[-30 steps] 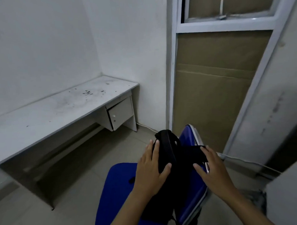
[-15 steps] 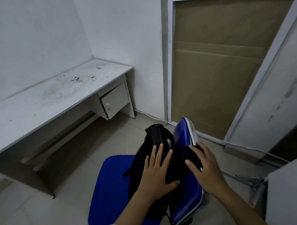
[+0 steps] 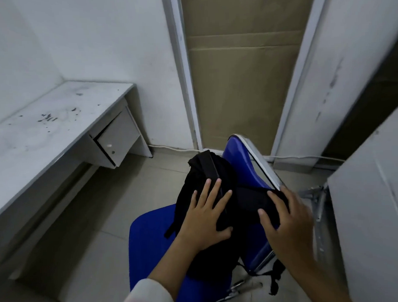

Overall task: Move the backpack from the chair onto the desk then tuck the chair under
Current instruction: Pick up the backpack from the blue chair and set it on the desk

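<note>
A black backpack [image 3: 204, 173] stands upright on the blue chair [image 3: 149, 238], leaning against the chair's blue backrest. My left hand [image 3: 207, 216] lies flat on the backpack's front with its fingers spread and the thumb hooked around the side. My right hand [image 3: 286, 217] curls over a black strap or flap at the top of the backrest. The white desk [image 3: 46, 131] runs along the left wall, its top stained with dark specks.
A small drawer unit [image 3: 116, 140] hangs under the desk's far end. A cardboard-covered door panel [image 3: 243, 81] fills the back. A white cabinet edge [image 3: 374, 212] stands close on the right. Grey metal chair legs [image 3: 317, 198] and a white cable lie on the tiled floor.
The view has tilted down and moved closer to the chair. My left hand slid lower and flatter on the backpack's front; my right hand closed further over the strap.
</note>
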